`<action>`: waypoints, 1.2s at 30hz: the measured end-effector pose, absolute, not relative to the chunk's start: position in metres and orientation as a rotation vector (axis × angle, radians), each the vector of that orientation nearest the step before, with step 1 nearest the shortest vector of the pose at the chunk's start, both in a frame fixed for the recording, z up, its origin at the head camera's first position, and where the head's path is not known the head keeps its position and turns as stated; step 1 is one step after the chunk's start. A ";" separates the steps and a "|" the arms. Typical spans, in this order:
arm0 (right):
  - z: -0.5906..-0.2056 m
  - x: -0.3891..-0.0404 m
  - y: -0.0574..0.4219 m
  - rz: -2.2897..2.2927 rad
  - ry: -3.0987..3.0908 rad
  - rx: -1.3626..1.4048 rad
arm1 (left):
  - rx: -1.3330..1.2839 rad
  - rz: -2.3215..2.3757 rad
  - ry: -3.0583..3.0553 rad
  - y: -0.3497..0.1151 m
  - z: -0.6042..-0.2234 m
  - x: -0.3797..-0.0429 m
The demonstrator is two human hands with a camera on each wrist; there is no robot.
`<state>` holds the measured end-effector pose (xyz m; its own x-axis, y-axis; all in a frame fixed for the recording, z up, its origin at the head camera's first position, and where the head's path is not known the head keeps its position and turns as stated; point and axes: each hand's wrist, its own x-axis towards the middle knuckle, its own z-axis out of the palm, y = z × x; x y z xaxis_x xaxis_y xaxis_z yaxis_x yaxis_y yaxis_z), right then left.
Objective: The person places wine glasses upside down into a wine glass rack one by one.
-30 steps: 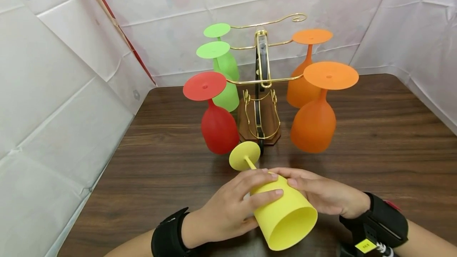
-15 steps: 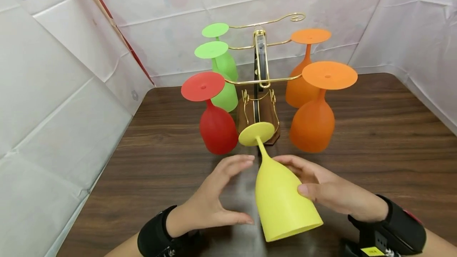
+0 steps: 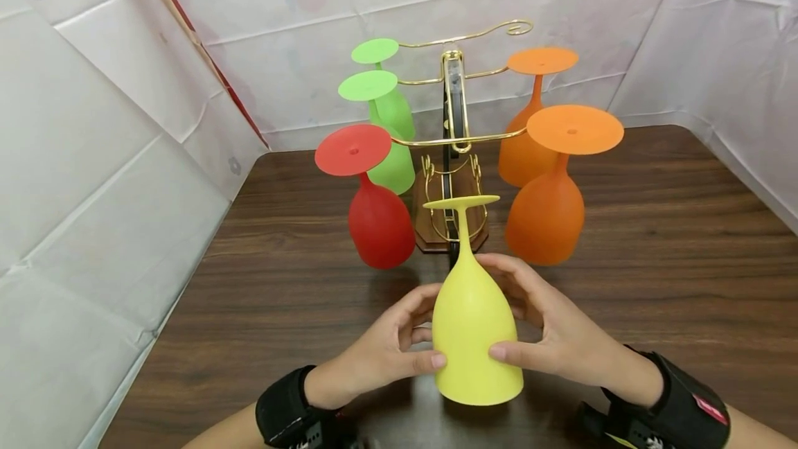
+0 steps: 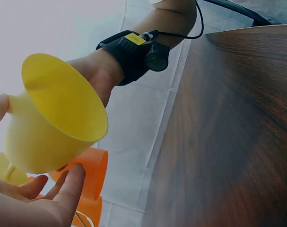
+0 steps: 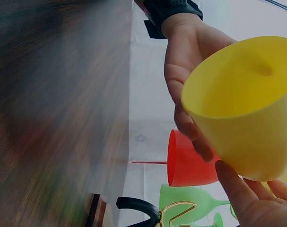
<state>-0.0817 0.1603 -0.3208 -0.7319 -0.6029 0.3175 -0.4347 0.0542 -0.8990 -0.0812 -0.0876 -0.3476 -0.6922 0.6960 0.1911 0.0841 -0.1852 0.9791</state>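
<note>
A yellow plastic wine glass (image 3: 475, 338) is held upside down above the table in the head view, its foot up and its rim down. My left hand (image 3: 389, 345) is at the left of its bowl, thumb on the front and fingers curled round behind. On the other side my right hand (image 3: 561, 331) grips the bowl the same way, thumb in front. Both wrist views look into the hollow of the yellow glass (image 4: 63, 99), with fingertips at its side. Just behind it stands a gold wire glass rack (image 3: 458, 141) on a wooden base (image 3: 430, 234).
From the rack hang a red glass (image 3: 380, 224) and two green glasses (image 3: 393, 165) on the left, two orange glasses (image 3: 548, 217) on the right, all upside down. A dark wood table (image 3: 686, 262) lies beneath, with white sheeting (image 3: 125, 179) around it.
The yellow glass has turned from tilted, mouth towards me, to upright with its foot up. My left hand let go of it and then took hold again; the right kept its hold.
</note>
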 end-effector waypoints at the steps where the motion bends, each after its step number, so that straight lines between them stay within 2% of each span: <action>1: -0.321 -0.082 0.160 -1.763 2.176 -1.075 | 0.889 1.934 1.653 -0.088 -0.348 -0.081; 11: -0.319 -0.082 0.159 -1.754 2.231 -1.063 | 0.874 2.014 1.744 -0.088 -0.344 -0.079; 24: -0.327 -0.080 0.155 -1.749 2.350 -1.088 | 1.264 1.783 2.361 -0.084 -0.341 -0.079; 36: -0.329 -0.074 0.174 -1.824 2.339 -1.061 | 1.284 1.782 2.373 -0.084 -0.341 -0.079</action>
<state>-0.0736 0.1736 -0.3293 -0.7732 -0.4948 0.3967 -0.5053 0.1027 -0.8568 -0.0793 -0.0843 -0.3411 -0.6812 0.5311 0.5038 0.6319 0.0792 0.7710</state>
